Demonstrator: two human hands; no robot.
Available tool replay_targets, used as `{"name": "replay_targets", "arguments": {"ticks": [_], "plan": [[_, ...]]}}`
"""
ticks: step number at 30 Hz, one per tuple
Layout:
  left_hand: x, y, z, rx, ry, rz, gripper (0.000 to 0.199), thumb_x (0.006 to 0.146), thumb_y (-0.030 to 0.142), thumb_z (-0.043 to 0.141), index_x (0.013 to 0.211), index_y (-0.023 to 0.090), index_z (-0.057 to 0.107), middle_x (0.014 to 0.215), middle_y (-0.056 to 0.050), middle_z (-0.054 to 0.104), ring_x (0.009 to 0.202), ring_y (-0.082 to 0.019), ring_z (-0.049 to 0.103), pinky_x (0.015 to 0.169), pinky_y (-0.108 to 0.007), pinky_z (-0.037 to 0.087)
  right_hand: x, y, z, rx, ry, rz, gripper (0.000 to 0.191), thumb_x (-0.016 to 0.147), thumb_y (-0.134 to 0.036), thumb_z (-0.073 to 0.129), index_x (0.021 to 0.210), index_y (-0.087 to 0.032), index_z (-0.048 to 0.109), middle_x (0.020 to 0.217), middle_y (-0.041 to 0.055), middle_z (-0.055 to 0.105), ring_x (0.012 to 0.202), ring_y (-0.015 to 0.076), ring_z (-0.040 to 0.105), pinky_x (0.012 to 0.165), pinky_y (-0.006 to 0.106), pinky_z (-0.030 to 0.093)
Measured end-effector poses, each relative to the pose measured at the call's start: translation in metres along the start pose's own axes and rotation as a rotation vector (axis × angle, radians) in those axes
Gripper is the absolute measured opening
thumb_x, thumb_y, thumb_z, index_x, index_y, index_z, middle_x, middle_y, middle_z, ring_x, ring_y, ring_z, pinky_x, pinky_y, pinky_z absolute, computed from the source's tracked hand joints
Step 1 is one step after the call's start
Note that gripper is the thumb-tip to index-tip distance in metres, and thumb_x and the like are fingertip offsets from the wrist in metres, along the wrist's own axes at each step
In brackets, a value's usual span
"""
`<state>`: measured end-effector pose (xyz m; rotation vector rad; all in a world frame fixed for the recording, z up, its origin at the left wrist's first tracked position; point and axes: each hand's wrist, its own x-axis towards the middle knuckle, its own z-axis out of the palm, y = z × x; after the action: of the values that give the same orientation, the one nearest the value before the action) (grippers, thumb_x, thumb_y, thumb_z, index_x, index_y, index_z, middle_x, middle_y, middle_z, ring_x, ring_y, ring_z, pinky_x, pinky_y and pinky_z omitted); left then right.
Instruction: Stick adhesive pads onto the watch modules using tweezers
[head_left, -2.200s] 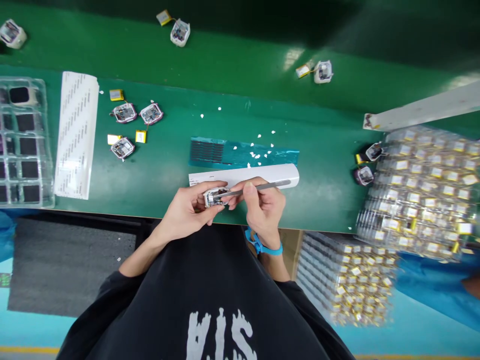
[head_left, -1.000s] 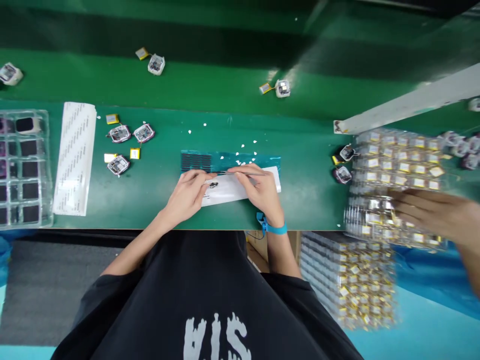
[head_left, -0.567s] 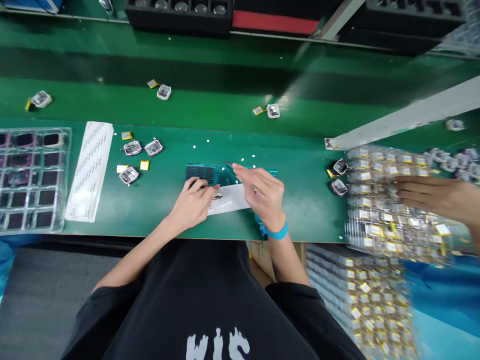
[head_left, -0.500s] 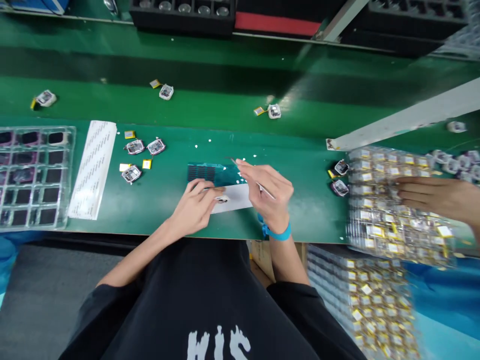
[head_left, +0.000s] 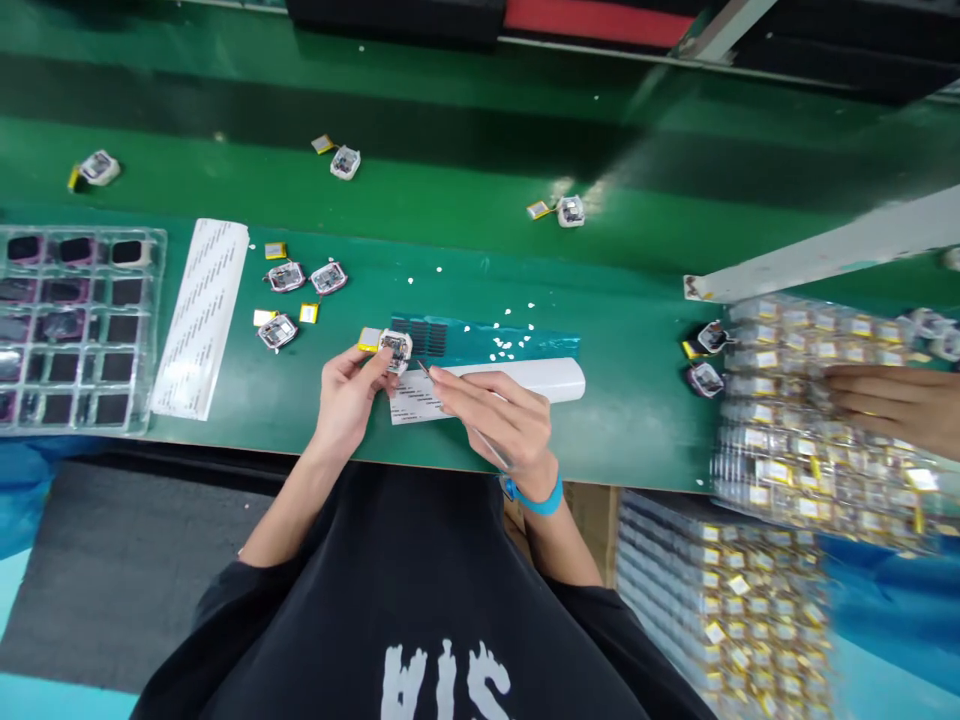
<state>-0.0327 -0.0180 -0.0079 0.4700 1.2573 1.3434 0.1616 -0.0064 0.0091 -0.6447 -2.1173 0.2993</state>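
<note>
My left hand (head_left: 351, 392) is closed on a small white watch case (head_left: 395, 350) with bare electronics inside. A silver-and-yellow battery (head_left: 369, 339) sits at the case's left side. My right hand (head_left: 502, 415) grips thin metal tweezers (head_left: 486, 443), their tip just right of the case and apart from it. Below both hands lies a white sticker sheet (head_left: 525, 380), printed on its left part and curled over at the right. Behind it is a teal film strip (head_left: 555, 346) bearing black strips (head_left: 429, 338) and small white bits.
Several open watch cases (head_left: 285, 277) and loose batteries lie to the left, near a printed sheet (head_left: 199, 320) and a clear tray (head_left: 75, 330) of watch parts. At right, another person's hand (head_left: 892, 405) is over stacked trays (head_left: 795, 430). A pale post (head_left: 825, 245) slants behind.
My left hand has left the sticker sheet and now holds the watch case, farther left. My right hand has moved lower and left with the tweezers. The sheet now shows its curled right end.
</note>
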Motion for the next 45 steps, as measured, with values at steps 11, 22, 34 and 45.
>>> {"name": "replay_targets", "arguments": {"ticks": [11,22,34,45], "plan": [[-0.013,0.01,0.007,-0.06,0.041,-0.011,0.037,0.065,0.032,0.09,0.065,0.018,0.056,0.064,0.004,0.066,0.049,-0.008,0.064,0.049,-0.017,0.056,0.007,-0.013,-0.004,-0.181,-0.168,-0.136,0.024,0.095,-0.011,0.071,0.116,-0.022,0.075,0.125,0.0038,0.073,0.091,0.0187,0.076,0.078,0.033,0.068],[-0.023,0.011,0.01,0.024,0.028,0.03,0.036,0.067,0.034,0.09,0.064,0.019,0.057,0.061,0.005,0.064,0.045,-0.008,0.061,0.044,-0.019,0.056,0.012,-0.015,-0.014,-0.18,-0.171,-0.21,0.016,0.095,-0.009,0.07,0.102,-0.022,0.077,0.115,0.0029,0.077,0.084,0.0168,0.076,0.068,0.03,0.067],[-0.028,0.004,0.013,0.099,0.074,0.145,0.036,0.073,0.044,0.09,0.084,0.02,0.066,0.064,0.005,0.069,0.042,-0.011,0.065,0.042,-0.02,0.055,0.001,-0.017,-0.009,0.049,-0.085,0.03,0.069,0.092,-0.003,0.071,0.155,-0.021,0.048,0.126,0.0091,0.073,0.095,0.022,0.077,0.082,0.038,0.07],[-0.03,0.007,0.016,0.125,0.024,0.129,0.039,0.075,0.047,0.089,0.086,0.019,0.063,0.063,0.003,0.071,0.045,-0.016,0.07,0.045,-0.024,0.061,-0.001,-0.015,-0.003,0.227,0.028,0.178,0.058,0.094,-0.002,0.064,0.146,-0.028,0.059,0.117,0.0051,0.078,0.089,0.0201,0.075,0.074,0.036,0.068]]}}
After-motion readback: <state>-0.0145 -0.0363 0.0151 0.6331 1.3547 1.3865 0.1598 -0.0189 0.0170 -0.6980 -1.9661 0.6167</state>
